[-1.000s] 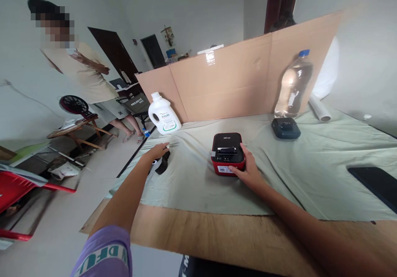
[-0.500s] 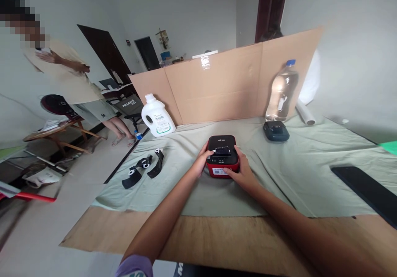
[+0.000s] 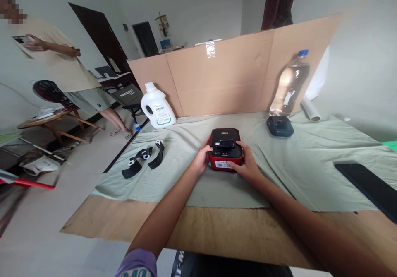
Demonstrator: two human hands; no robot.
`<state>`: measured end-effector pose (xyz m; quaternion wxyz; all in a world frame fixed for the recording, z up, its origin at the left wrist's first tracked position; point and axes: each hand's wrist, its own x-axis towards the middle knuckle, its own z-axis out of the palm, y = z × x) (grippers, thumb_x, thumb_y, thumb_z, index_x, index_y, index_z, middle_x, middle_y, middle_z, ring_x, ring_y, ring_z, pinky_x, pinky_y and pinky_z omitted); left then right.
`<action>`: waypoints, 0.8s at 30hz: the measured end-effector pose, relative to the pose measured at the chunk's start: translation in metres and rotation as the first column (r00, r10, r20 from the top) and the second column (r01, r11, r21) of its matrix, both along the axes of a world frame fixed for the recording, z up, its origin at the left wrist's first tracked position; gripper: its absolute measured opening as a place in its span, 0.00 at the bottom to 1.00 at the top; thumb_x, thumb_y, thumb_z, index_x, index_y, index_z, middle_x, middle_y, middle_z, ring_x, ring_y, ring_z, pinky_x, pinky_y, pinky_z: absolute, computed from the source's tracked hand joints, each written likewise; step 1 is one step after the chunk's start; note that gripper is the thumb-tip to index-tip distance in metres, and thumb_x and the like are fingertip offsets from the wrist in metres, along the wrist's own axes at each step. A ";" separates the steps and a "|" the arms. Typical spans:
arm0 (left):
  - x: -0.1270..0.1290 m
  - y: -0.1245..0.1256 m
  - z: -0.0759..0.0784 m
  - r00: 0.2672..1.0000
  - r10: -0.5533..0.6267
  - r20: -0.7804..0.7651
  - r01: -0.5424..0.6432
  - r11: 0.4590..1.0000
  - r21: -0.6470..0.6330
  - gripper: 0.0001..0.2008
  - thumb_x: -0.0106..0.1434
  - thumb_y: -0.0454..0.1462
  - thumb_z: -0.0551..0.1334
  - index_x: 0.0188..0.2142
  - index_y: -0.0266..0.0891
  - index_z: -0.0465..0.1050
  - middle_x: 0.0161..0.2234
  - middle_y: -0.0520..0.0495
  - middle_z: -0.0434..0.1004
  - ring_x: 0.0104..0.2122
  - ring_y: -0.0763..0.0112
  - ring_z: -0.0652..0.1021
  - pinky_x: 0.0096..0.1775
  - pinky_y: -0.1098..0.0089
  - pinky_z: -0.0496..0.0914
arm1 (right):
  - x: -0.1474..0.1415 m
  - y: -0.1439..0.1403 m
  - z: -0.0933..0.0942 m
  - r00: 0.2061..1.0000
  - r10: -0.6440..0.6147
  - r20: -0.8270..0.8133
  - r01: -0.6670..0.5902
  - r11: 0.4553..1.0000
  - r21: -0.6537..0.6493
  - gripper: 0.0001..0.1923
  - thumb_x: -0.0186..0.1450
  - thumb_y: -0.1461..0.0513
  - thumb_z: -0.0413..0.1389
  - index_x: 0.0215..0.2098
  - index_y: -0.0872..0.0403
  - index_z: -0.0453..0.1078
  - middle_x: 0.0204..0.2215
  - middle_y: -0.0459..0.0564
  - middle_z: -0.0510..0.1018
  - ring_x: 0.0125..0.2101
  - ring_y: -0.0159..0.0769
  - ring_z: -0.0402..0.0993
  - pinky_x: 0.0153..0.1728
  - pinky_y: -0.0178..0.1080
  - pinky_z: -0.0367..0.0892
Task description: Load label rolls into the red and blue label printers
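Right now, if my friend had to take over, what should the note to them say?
Left hand: wrapped on the left side of the red and black printer. Right hand: on its right front corner, fingers on the lid. Whether they grip it or only rest there I cannot tell.
The printer sits on the green cloth, lid shut. Two black roll pieces lie apart to its left, untouched. A second dark printer stands by the water bottle; a white jug stands by the cardboard.
Done: printer steadied in both hands. Left: the roll pieces are not in the printer.
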<state>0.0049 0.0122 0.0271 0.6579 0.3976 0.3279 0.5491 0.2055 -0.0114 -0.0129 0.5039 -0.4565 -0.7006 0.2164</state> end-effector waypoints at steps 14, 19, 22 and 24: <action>0.010 -0.005 -0.025 0.977 0.026 0.210 -0.041 0.997 0.066 0.33 0.56 0.41 0.66 0.63 0.45 0.68 0.63 0.48 0.71 0.66 0.57 0.66 0.67 0.58 0.58 | 0.008 0.000 0.000 0.997 0.055 0.051 -0.054 0.998 -0.012 0.53 0.61 0.46 0.62 0.74 0.51 0.40 0.65 0.60 0.62 0.63 0.50 0.60 0.64 0.56 0.57; 0.007 -0.003 -0.030 0.975 0.011 0.220 -0.022 0.999 0.050 0.34 0.58 0.42 0.68 0.63 0.46 0.67 0.63 0.47 0.71 0.65 0.56 0.68 0.66 0.57 0.58 | 0.023 0.014 0.033 0.997 -0.003 0.081 -0.002 0.998 0.064 0.29 0.72 0.47 0.42 0.61 0.50 0.70 0.62 0.56 0.68 0.61 0.48 0.66 0.62 0.56 0.60; 0.007 -0.001 -0.031 0.972 0.015 0.235 -0.027 0.999 0.046 0.34 0.56 0.42 0.69 0.63 0.46 0.68 0.62 0.46 0.72 0.64 0.56 0.68 0.66 0.57 0.59 | 0.023 0.040 0.066 0.978 -0.001 0.209 0.002 1.000 -0.002 0.25 0.72 0.49 0.42 0.50 0.48 0.78 0.50 0.53 0.81 0.51 0.48 0.75 0.55 0.55 0.67; 0.008 0.001 -0.032 0.969 0.035 0.246 -0.045 0.998 0.036 0.34 0.55 0.41 0.70 0.62 0.45 0.70 0.62 0.46 0.72 0.65 0.56 0.67 0.67 0.57 0.58 | 0.017 0.062 0.086 0.916 0.105 0.387 -0.081 0.994 -0.078 0.19 0.69 0.53 0.49 0.46 0.48 0.80 0.42 0.52 0.84 0.44 0.48 0.78 0.50 0.52 0.71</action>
